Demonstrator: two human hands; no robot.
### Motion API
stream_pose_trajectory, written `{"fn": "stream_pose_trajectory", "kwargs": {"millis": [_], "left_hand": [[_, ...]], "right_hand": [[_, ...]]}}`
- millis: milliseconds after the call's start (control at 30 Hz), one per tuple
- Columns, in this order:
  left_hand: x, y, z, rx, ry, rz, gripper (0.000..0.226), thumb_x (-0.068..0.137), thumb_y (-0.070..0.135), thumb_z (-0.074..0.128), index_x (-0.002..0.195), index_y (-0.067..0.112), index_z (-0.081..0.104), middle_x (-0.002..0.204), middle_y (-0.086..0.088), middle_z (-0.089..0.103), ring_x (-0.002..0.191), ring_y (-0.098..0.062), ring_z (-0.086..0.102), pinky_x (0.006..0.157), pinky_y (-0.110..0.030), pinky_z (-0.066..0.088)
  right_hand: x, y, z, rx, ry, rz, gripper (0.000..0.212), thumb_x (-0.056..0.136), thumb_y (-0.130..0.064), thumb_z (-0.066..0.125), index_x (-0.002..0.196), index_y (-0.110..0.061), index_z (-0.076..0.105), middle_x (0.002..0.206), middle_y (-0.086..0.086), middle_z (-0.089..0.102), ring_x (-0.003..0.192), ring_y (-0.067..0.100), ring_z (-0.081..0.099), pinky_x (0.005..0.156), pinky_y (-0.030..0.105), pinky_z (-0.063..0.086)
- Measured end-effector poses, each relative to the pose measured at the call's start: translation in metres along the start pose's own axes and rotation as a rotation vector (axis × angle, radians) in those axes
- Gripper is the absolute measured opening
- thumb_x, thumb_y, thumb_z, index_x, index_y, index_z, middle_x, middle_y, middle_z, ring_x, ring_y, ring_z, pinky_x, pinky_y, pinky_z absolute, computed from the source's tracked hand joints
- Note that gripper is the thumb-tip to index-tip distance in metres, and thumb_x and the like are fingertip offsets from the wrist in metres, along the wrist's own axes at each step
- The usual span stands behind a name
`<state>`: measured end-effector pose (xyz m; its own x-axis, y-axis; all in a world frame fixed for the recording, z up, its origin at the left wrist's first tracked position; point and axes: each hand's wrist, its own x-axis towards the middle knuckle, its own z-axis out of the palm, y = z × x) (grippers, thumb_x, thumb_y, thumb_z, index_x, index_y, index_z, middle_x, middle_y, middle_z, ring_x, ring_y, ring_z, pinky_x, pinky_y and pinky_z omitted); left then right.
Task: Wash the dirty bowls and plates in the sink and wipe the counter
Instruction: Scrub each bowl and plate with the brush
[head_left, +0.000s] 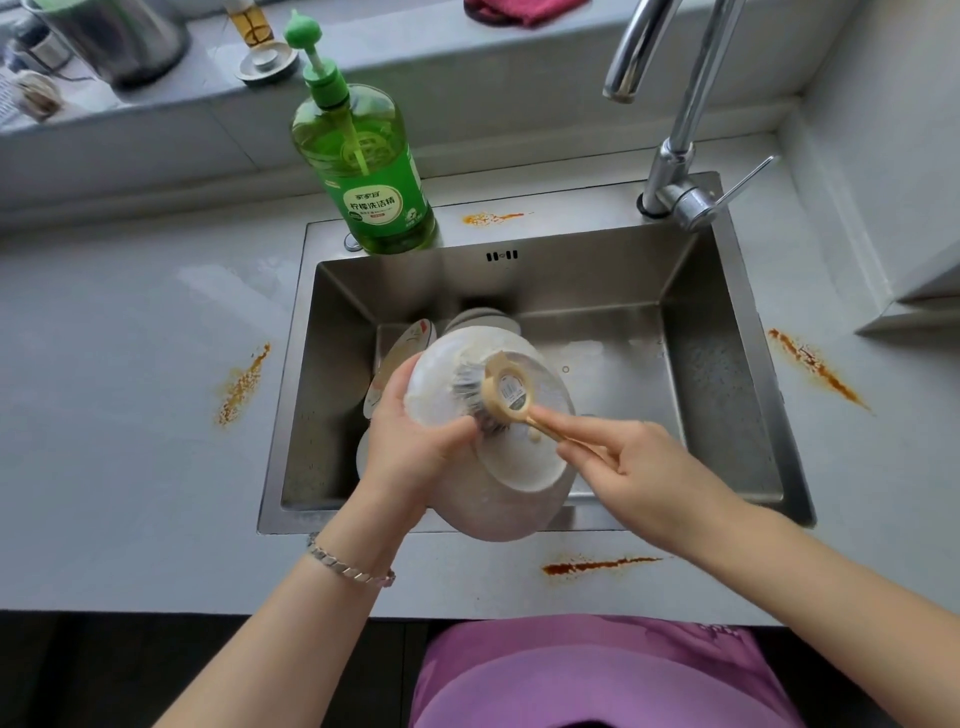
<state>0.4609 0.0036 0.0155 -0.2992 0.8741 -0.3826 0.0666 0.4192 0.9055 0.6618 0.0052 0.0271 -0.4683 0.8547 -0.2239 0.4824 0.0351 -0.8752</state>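
Scrubbing hard with the brush (493, 395) gripped in the right hand (639, 467) could slip the wet bowl (498, 504) from the left hand (410, 447) holding it over the sink (675, 519) front edge.

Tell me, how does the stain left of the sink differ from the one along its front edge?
The left stain is pale orange, speckled and runs diagonally; the front stain is darker brown, a thin solid streak lying nearly level. Both sit on the grey counter, unwiped.

Stacked plates (404, 347) crowd the left side of the sink (727, 374), and a held bowl (498, 512) spans its front; bare basin floor shows at right. A detergent bottle (374, 171) and faucet (675, 156) stand along the back rim, the spout (622, 85) curving overhead.
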Motion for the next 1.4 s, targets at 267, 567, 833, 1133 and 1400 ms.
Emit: {"fn": "stream_pose_trajectory", "kwargs": {"millis": [267, 567, 833, 1133, 1400], "left_hand": [[0.001, -0.005, -0.005, 0.062, -0.088, -0.012, 0.072, 0.060, 0.003, 0.079, 0.120, 0.032, 0.051, 0.106, 0.008, 0.062, 0.095, -0.012, 0.062, 0.062, -0.018, 0.053], [0.001, -0.002, -0.012, 0.008, 0.056, 0.040, 0.064, 0.051, 0.010, 0.067, 0.107, 0.039, 0.056, 0.102, 0.011, 0.061, 0.085, 0.001, 0.062, 0.059, -0.014, 0.051], [0.007, -0.003, -0.003, -0.051, 0.237, 0.049, 0.065, 0.067, 0.003, 0.073, 0.116, 0.037, 0.047, 0.103, 0.016, 0.055, 0.094, -0.006, 0.057, 0.069, -0.020, 0.051], [0.002, -0.003, 0.000, 0.062, 0.189, 0.038, 0.069, 0.052, 0.021, 0.072, 0.114, 0.043, 0.051, 0.104, 0.019, 0.056, 0.098, -0.008, 0.055, 0.074, -0.027, 0.050], [0.024, 0.004, 0.011, 0.138, 0.144, 0.103, 0.066, 0.066, 0.003, 0.073, 0.117, 0.038, 0.050, 0.106, 0.017, 0.056, 0.099, -0.010, 0.055, 0.076, -0.024, 0.045]], "right_hand": [[0.003, -0.001, -0.005, -0.117, -0.072, -0.014, 0.039, 0.093, -0.026, 0.050, 0.119, -0.054, 0.050, 0.078, -0.018, 0.070, 0.053, -0.001, 0.055, 0.051, 0.011, 0.041], [0.026, 0.040, -0.020, -0.076, -0.003, 0.246, 0.034, 0.096, -0.024, 0.047, 0.126, -0.039, 0.053, 0.126, -0.012, 0.058, 0.118, 0.005, 0.050, 0.089, 0.015, 0.034], [-0.011, 0.010, 0.013, -0.011, -0.068, 0.111, 0.039, 0.095, -0.024, 0.048, 0.118, -0.056, 0.049, 0.062, -0.042, 0.055, 0.060, -0.014, 0.055, 0.053, 0.001, 0.037], [0.007, 0.031, 0.007, -0.108, 0.001, 0.213, 0.038, 0.096, -0.027, 0.045, 0.128, -0.047, 0.047, 0.111, -0.013, 0.065, 0.085, -0.003, 0.062, 0.075, 0.016, 0.048], [0.012, 0.060, -0.024, -0.197, -0.065, 0.313, 0.033, 0.093, -0.043, 0.044, 0.126, -0.039, 0.047, 0.082, -0.017, 0.058, 0.071, 0.003, 0.053, 0.062, 0.021, 0.044]]}}
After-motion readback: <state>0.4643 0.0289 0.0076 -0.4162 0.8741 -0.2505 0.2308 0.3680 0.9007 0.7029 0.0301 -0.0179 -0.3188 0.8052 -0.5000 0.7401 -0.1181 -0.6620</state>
